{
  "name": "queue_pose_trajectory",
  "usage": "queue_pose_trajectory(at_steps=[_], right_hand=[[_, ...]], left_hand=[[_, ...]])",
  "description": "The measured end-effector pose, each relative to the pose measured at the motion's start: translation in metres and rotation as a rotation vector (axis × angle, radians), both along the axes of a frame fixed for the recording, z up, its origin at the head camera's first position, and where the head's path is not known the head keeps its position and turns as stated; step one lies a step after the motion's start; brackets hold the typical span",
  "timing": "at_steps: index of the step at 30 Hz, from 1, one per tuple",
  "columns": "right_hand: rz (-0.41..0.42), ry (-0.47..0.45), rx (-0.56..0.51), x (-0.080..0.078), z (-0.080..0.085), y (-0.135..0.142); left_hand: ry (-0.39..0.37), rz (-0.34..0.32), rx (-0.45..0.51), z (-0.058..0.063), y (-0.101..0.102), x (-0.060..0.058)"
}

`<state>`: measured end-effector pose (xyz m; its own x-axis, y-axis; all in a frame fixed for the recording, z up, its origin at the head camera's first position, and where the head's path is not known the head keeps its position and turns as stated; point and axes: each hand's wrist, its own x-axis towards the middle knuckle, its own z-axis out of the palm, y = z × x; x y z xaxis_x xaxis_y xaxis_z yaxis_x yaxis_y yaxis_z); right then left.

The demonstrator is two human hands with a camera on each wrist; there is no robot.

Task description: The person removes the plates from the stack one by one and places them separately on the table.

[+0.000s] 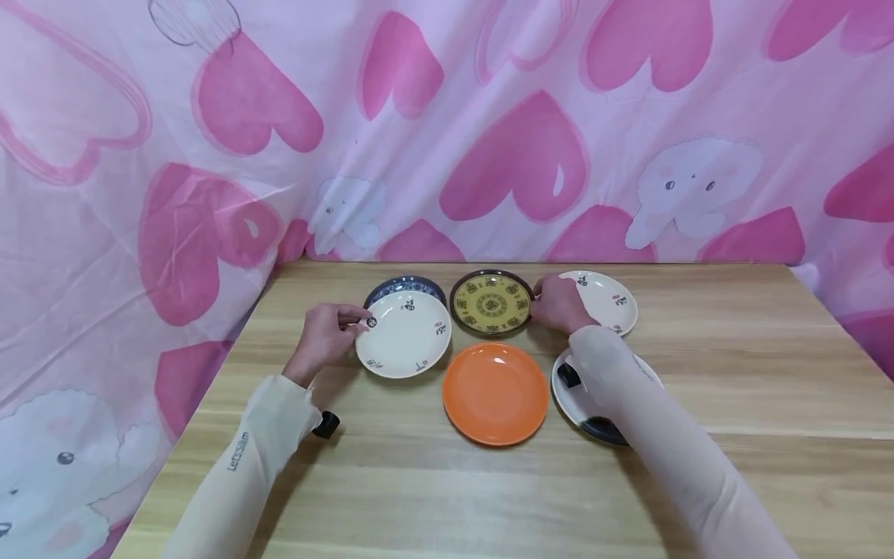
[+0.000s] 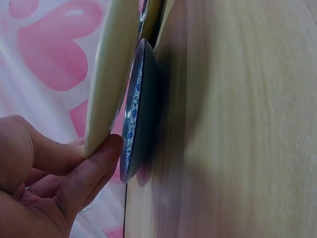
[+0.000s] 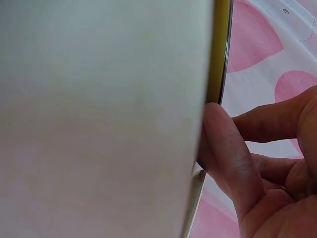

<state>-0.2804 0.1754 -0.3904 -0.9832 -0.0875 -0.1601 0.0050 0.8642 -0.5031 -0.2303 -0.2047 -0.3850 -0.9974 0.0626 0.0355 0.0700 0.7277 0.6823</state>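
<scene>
My left hand (image 1: 327,338) pinches the left rim of a white plate (image 1: 403,338) with small dark and red motifs. That plate is raised and partly covers a blue patterned plate (image 1: 398,284) behind it; in the left wrist view the blue plate (image 2: 133,119) sits low beside my fingertips (image 2: 113,146). With my right hand (image 1: 561,303) I grip the right rim of a yellow-green plate (image 1: 491,304) with a dark edge and a ring pattern. The rim of this plate (image 3: 218,59) meets the fingertips in the right wrist view.
An orange plate (image 1: 496,394) lies at front centre. A black-and-white plate (image 1: 575,404) is partly under my right forearm, and a second white motif plate (image 1: 609,299) lies behind the right hand. The wooden table (image 1: 419,497) ends at a pink heart-patterned cloth (image 1: 517,155).
</scene>
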Motion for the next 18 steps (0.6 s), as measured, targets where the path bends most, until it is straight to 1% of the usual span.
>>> queue_pose_trajectory(at_steps=[3,10,12,18], right_hand=[[0.002,-0.005,0.004,0.001,0.000,0.000],[0.018,0.025,0.024,0.002,0.002,-0.001],[0.018,0.028,0.027,0.002,0.002,-0.001],[0.013,0.019,0.018,0.002,-0.001,-0.001]], left_hand=[[-0.019,-0.001,-0.009,0.000,-0.002,0.003],[-0.031,-0.017,-0.012,0.001,-0.009,0.007],[-0.053,-0.018,-0.011,0.002,-0.010,0.008],[-0.158,-0.004,0.004,0.000,-0.013,0.012]])
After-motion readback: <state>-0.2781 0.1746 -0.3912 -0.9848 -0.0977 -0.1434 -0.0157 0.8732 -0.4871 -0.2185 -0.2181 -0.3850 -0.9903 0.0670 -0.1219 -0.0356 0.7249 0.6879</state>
